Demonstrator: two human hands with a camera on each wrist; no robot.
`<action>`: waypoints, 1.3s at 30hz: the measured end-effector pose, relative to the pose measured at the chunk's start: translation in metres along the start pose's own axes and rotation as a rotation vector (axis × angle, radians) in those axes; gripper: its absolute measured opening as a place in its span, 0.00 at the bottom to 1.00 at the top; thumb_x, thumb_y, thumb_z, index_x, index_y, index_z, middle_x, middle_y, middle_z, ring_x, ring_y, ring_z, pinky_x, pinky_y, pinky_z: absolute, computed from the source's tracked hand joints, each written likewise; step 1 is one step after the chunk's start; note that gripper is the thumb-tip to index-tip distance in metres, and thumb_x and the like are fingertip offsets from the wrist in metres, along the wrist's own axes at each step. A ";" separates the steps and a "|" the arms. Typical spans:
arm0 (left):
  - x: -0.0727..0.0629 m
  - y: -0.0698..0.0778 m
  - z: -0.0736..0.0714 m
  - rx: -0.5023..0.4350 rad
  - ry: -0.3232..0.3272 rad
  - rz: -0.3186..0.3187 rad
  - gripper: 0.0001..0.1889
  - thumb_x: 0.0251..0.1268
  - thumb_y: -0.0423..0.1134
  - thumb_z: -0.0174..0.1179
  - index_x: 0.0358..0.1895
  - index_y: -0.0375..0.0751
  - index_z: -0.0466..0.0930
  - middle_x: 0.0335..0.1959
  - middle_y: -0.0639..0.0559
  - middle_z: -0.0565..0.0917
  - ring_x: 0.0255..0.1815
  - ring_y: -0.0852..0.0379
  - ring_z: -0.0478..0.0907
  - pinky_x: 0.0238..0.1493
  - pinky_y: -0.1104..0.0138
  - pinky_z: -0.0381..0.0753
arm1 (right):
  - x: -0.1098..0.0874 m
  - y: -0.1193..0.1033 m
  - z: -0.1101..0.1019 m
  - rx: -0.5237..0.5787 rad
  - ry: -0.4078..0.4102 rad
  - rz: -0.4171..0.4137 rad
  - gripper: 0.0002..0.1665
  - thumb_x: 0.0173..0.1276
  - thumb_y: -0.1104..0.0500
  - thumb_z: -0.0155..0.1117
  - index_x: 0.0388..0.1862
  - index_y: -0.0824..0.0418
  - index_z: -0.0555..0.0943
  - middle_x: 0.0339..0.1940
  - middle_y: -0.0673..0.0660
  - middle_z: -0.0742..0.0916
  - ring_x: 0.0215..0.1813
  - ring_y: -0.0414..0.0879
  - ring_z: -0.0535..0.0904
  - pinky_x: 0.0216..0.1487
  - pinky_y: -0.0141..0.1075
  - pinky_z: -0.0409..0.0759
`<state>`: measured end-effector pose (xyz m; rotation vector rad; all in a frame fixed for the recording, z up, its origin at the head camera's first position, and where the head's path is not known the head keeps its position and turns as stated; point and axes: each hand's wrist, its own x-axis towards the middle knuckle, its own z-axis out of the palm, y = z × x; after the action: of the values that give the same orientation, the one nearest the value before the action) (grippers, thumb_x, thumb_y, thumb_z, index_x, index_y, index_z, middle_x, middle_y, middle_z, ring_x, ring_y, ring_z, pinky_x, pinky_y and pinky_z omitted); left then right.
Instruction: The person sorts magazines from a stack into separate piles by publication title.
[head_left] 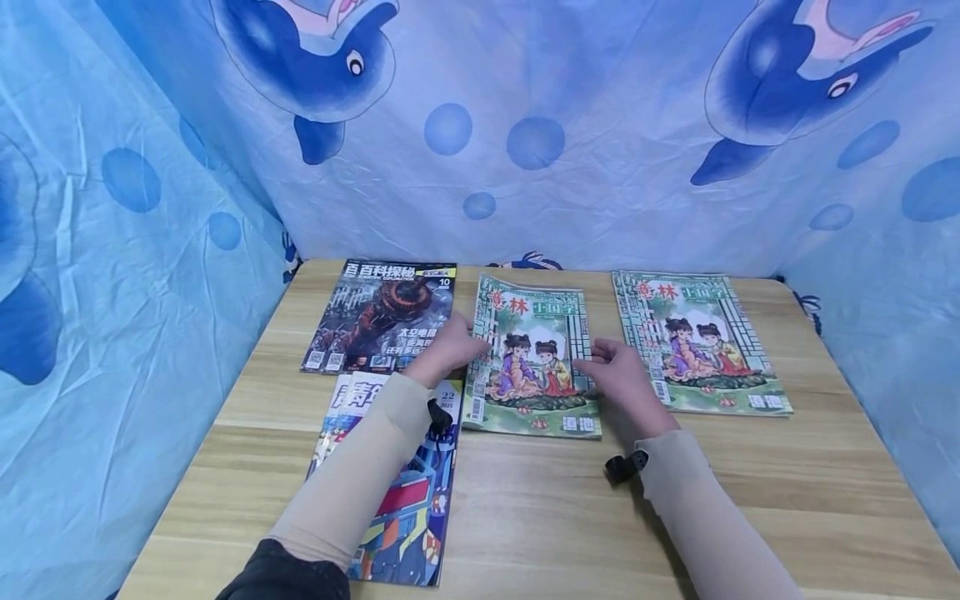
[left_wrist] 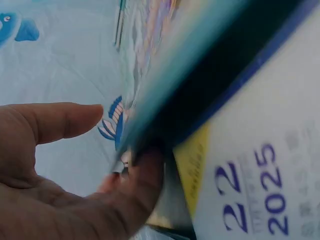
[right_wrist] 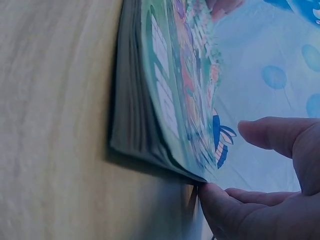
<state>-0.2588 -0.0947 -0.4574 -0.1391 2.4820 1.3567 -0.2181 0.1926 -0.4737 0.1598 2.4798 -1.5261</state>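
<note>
A green-bordered magazine [head_left: 532, 400] with two cartoon children on its cover lies in the middle of the table, between my hands. My left hand [head_left: 448, 348] touches its left edge with the fingers; in the left wrist view the thumb [left_wrist: 70, 121] stands apart from the cover. On the other side, my right hand [head_left: 624, 379] has its fingertips against the right edge. The right wrist view shows the magazine's thick page edge [right_wrist: 132, 100], with the thumb [right_wrist: 272, 135] held away from it. The left fingertips are partly hidden by the magazine.
Right of it lies a matching green magazine [head_left: 697, 342], with another edge showing beneath. A dark science magazine [head_left: 375, 312] sits at the back left. Below that, a colourful magazine [head_left: 408, 542] lies partly under my left forearm. Blue cloth [head_left: 600, 208] hangs behind the wooden table [head_left: 540, 517].
</note>
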 end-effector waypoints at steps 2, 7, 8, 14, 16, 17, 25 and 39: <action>-0.002 0.002 0.001 -0.033 -0.001 0.023 0.26 0.64 0.32 0.68 0.60 0.32 0.66 0.53 0.38 0.75 0.51 0.43 0.76 0.51 0.53 0.79 | 0.001 0.001 -0.001 0.001 0.004 0.000 0.47 0.70 0.53 0.70 0.77 0.72 0.60 0.71 0.70 0.73 0.69 0.62 0.71 0.68 0.50 0.71; -0.007 0.005 0.002 -0.084 -0.037 0.062 0.40 0.61 0.28 0.68 0.76 0.36 0.58 0.64 0.35 0.75 0.58 0.40 0.77 0.55 0.53 0.80 | 0.001 0.003 -0.002 0.012 0.009 0.002 0.46 0.70 0.53 0.70 0.78 0.72 0.60 0.71 0.69 0.73 0.70 0.61 0.71 0.68 0.49 0.71; -0.008 0.005 0.003 -0.096 -0.048 0.062 0.42 0.61 0.27 0.68 0.77 0.38 0.57 0.65 0.36 0.74 0.58 0.41 0.77 0.53 0.54 0.82 | 0.001 0.003 -0.002 0.015 0.009 0.003 0.46 0.70 0.53 0.70 0.78 0.72 0.60 0.71 0.69 0.73 0.70 0.61 0.71 0.68 0.49 0.71; -0.011 0.005 0.003 -0.225 -0.093 0.036 0.41 0.66 0.25 0.64 0.79 0.43 0.54 0.55 0.39 0.80 0.42 0.44 0.83 0.37 0.56 0.87 | 0.000 0.003 -0.002 0.020 0.007 -0.005 0.46 0.71 0.54 0.70 0.78 0.72 0.59 0.72 0.69 0.73 0.70 0.62 0.70 0.68 0.49 0.70; -0.011 0.005 0.003 -0.263 -0.105 0.035 0.39 0.67 0.25 0.63 0.78 0.41 0.56 0.49 0.39 0.82 0.39 0.44 0.84 0.36 0.56 0.87 | 0.001 0.003 -0.002 0.016 0.007 -0.005 0.47 0.71 0.54 0.70 0.78 0.73 0.59 0.72 0.70 0.72 0.71 0.62 0.70 0.69 0.49 0.70; -0.012 0.005 0.002 -0.262 -0.104 0.035 0.38 0.67 0.26 0.63 0.77 0.40 0.56 0.48 0.40 0.82 0.39 0.45 0.84 0.36 0.57 0.87 | 0.001 0.003 -0.002 0.015 0.006 -0.003 0.47 0.70 0.54 0.70 0.78 0.73 0.59 0.72 0.69 0.72 0.71 0.62 0.69 0.69 0.49 0.70; -0.022 0.007 -0.001 -0.337 -0.087 0.038 0.36 0.71 0.30 0.62 0.78 0.45 0.57 0.42 0.40 0.85 0.33 0.48 0.83 0.34 0.58 0.85 | 0.002 0.006 -0.002 0.025 -0.013 -0.024 0.49 0.70 0.54 0.72 0.78 0.72 0.58 0.72 0.68 0.72 0.71 0.61 0.69 0.68 0.49 0.71; -0.040 0.021 0.002 -0.586 -0.115 0.074 0.36 0.70 0.27 0.63 0.77 0.46 0.59 0.46 0.35 0.84 0.41 0.44 0.85 0.44 0.54 0.85 | -0.004 0.011 -0.031 0.306 -0.137 -0.041 0.64 0.66 0.51 0.76 0.84 0.60 0.41 0.84 0.61 0.48 0.82 0.56 0.43 0.76 0.52 0.53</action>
<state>-0.2253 -0.0840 -0.4287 -0.0925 1.9474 2.0231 -0.2154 0.2252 -0.4693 0.0525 2.1469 -1.8600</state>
